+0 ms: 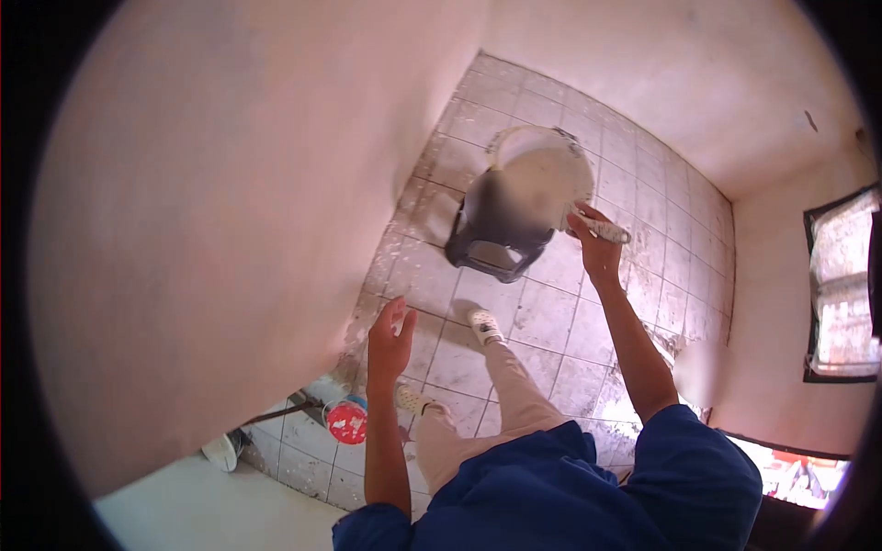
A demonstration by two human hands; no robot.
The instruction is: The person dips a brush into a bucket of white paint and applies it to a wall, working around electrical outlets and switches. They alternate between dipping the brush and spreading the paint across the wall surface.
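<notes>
My right hand [595, 241] is closed around the handle of a paint-spotted brush [606, 230], beside the rim of a large pale tub [581, 165]. The tub holds a whitish material and stands at or on a dark plastic stool [501, 248]; the contact between them is blurred. My left hand [391, 338] is raised in front of the left wall, fingers apart, with nothing in it.
The tiled floor [542, 317] is spattered with white. A red-and-white container [347, 423] stands near my left foot, by a dark rod [280, 412]. Plain walls rise on both sides. A window [843, 285] is at the right.
</notes>
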